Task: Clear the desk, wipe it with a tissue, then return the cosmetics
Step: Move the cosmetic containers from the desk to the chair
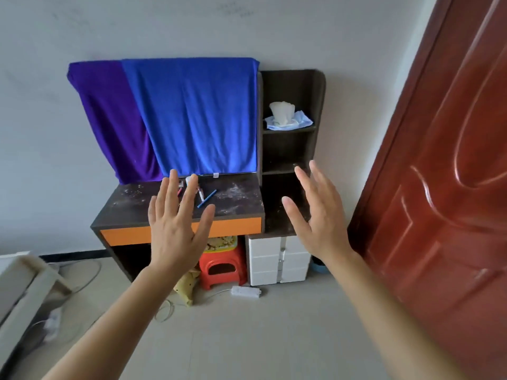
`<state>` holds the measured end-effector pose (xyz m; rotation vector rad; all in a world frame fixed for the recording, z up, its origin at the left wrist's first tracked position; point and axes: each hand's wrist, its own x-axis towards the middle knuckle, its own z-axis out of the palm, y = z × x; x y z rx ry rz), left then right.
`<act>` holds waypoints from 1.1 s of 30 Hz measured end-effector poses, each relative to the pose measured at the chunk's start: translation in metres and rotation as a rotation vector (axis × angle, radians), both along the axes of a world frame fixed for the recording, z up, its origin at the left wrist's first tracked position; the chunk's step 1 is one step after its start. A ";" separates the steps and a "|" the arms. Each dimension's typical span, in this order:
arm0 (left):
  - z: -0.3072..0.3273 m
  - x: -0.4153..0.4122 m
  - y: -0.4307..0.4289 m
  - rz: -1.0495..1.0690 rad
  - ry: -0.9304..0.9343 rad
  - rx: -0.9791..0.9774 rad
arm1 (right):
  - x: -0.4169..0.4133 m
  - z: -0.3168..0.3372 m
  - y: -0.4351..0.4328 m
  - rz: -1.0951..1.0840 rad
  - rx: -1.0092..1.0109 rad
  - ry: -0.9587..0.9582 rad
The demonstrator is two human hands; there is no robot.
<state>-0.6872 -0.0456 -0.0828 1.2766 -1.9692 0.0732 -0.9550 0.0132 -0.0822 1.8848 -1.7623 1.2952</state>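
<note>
Two raised before desk: left hand, right hand, fingers spread, gripping nothing; cosmetics on desk, tissue above desk's right end.

Soft, even daylight fills the room, bright on the pale wall above the bench. Glossy highlights streak the red door right of the bench. The space under the bench lies in shadow. Wide-angle distortion bows the door's edge and stretches the forearms. Detail looks slightly soft throughout.
</note>
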 end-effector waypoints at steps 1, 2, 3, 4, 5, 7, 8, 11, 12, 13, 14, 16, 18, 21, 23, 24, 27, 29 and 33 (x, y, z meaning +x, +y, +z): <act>-0.004 0.004 -0.013 0.024 -0.004 0.007 | 0.003 -0.004 -0.018 0.021 0.011 -0.009; -0.009 0.006 -0.027 0.047 -0.003 0.020 | 0.005 -0.009 -0.036 0.038 0.022 -0.019; -0.014 0.006 -0.041 0.069 -0.001 0.040 | 0.005 -0.015 -0.054 0.052 0.035 -0.026; -0.019 0.005 -0.054 0.090 0.001 0.064 | 0.003 -0.021 -0.071 0.062 0.052 -0.029; -0.025 0.004 -0.068 0.112 -0.001 0.088 | 0.000 -0.028 -0.089 0.072 0.073 -0.028; -0.033 0.000 -0.097 0.161 -0.032 0.135 | -0.009 -0.037 -0.127 0.094 0.107 -0.024; -0.036 -0.002 -0.112 0.187 -0.058 0.156 | -0.014 -0.041 -0.147 0.102 0.119 -0.018; -0.036 -0.005 -0.153 0.270 -0.104 0.205 | -0.026 -0.045 -0.206 0.145 0.163 -0.011; -0.035 -0.004 -0.166 0.295 -0.110 0.211 | -0.028 -0.045 -0.225 0.164 0.178 -0.012; -0.034 -0.004 -0.178 0.318 -0.116 0.214 | -0.029 -0.046 -0.245 0.180 0.191 -0.011; -0.033 -0.002 -0.189 0.340 -0.120 0.219 | -0.028 -0.047 -0.263 0.191 0.206 -0.013; -0.033 0.002 -0.209 0.381 -0.126 0.239 | -0.023 -0.051 -0.298 0.217 0.236 -0.029; -0.038 0.009 -0.227 0.413 -0.134 0.262 | -0.012 -0.058 -0.326 0.256 0.264 -0.041; -0.047 0.021 -0.259 0.436 -0.137 0.287 | 0.006 -0.071 -0.367 0.312 0.307 -0.025; -0.056 0.032 -0.284 0.437 -0.117 0.314 | 0.020 -0.080 -0.394 0.325 0.339 -0.003; -0.062 0.037 -0.298 0.436 -0.100 0.331 | 0.026 -0.085 -0.407 0.326 0.350 0.006; -0.082 0.059 -0.348 0.417 -0.037 0.381 | 0.046 -0.099 -0.450 0.319 0.389 0.024; -0.095 0.075 -0.387 0.392 -0.021 0.417 | 0.059 -0.109 -0.482 0.300 0.417 0.048; -0.110 0.112 -0.466 0.322 0.006 0.470 | 0.093 -0.123 -0.545 0.221 0.477 0.042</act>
